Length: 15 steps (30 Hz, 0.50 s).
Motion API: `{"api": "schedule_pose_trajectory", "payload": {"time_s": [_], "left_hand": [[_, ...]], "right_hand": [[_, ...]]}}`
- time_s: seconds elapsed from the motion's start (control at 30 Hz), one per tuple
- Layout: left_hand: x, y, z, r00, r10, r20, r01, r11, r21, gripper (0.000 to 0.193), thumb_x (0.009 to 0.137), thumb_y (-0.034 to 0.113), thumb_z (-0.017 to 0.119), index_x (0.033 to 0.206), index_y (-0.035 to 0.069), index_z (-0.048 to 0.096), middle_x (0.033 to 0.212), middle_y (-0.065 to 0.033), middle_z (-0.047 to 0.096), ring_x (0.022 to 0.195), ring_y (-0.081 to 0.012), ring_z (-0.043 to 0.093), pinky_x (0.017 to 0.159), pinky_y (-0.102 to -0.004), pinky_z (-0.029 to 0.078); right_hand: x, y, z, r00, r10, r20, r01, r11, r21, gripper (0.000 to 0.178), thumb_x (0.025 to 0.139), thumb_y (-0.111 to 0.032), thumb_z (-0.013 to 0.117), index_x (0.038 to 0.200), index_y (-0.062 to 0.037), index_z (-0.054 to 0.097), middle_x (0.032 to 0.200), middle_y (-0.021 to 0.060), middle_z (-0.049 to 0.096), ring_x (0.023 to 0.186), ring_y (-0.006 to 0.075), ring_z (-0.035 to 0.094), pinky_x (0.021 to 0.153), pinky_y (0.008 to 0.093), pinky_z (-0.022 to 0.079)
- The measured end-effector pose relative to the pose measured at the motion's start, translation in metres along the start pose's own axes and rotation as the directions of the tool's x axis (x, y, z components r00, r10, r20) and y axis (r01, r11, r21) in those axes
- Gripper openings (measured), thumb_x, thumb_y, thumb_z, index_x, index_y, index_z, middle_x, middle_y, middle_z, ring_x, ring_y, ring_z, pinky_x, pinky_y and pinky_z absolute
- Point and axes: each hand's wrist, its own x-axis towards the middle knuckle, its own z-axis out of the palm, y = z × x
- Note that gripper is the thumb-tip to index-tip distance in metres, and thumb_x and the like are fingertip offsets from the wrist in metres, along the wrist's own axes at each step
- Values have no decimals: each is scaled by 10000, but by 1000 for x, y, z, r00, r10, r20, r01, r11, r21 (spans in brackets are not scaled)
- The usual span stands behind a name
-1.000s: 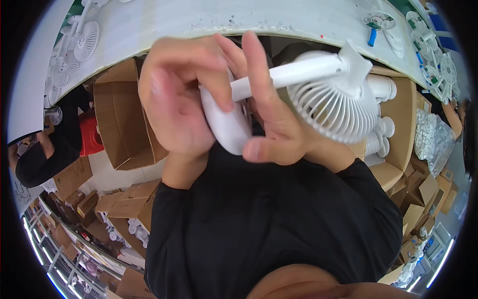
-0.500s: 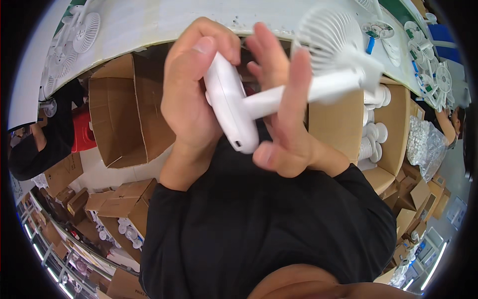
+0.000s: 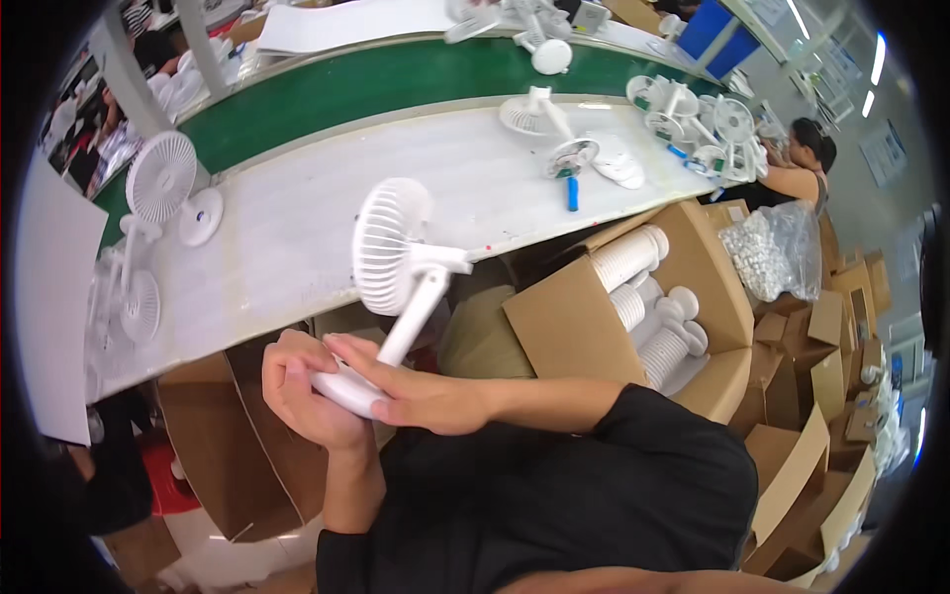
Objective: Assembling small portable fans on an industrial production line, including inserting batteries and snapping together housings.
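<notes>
A white desk fan (image 3: 388, 259) stands upright between my hands, its caged head above and its round base below. My left hand (image 3: 309, 396) wraps round the left side of the base, closed on it. Across the near right side of the base lies my right hand (image 3: 431, 394), fingers over its top by the foot of the stem and thumb at its edge. Much of the base is hidden by my fingers. The fan's head is tilted, with the cage facing left, in front of the white worktable (image 3: 297, 213).
Left on the table is an assembled white fan (image 3: 163, 183). Opened fan parts (image 3: 571, 156) with a blue piece (image 3: 572, 195) lie farther right. Below stand a carton of white discs (image 3: 554, 332) and a brown carton (image 3: 213, 445). A co-worker (image 3: 802, 163) sits far right.
The fan has swung from lying sideways to upright, head on top. My right hand has closed onto the base from a spread pose. My view has lifted, showing more of the table.
</notes>
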Motion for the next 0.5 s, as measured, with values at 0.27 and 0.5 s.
{"api": "schedule_pose_trajectory", "payload": {"time_s": [0.27,0.5], "left_hand": [[32,-11,-32,995,-104,3,100,969,227,229,939,180,380,844,43,536,723,-70,519,685,-166,455,693,-282,410],[82,-33,-18,986,-18,165,-37,945,325,195,900,111,447,953,-6,594,812,-86,585,791,-196,516,787,-293,429]], "right_hand": [[39,23,-4,964,235,-121,-173,906,385,621,915,-176,622,1468,-9,396,1514,185,350,1387,292,335,1137,371,264],[55,23,-71,790,232,-567,-264,964,27,495,743,2,674,1230,1,589,1162,124,640,977,202,604,867,294,497]]}}
